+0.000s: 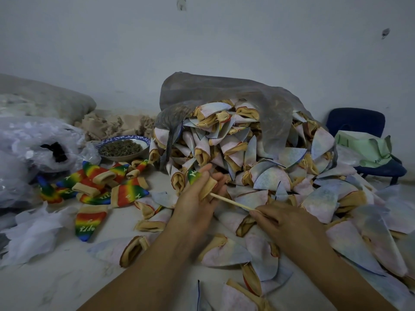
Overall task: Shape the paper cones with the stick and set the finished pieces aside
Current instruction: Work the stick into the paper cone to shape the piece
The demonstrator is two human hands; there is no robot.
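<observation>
Now, head view | your left hand [195, 199] grips the cone [203, 181] just before the heap [242, 153] | right hand [286, 223] pinches the stick [233, 202], tip at its mouth | push slowly to the point, turning | finished pieces [101, 189] left of heap

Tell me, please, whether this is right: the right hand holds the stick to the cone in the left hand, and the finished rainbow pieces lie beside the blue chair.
No: the head view shows the rainbow pieces lying beside the bowl on the left, not the blue chair. The right hand does hold the stick to the cone gripped by the left hand.
</observation>
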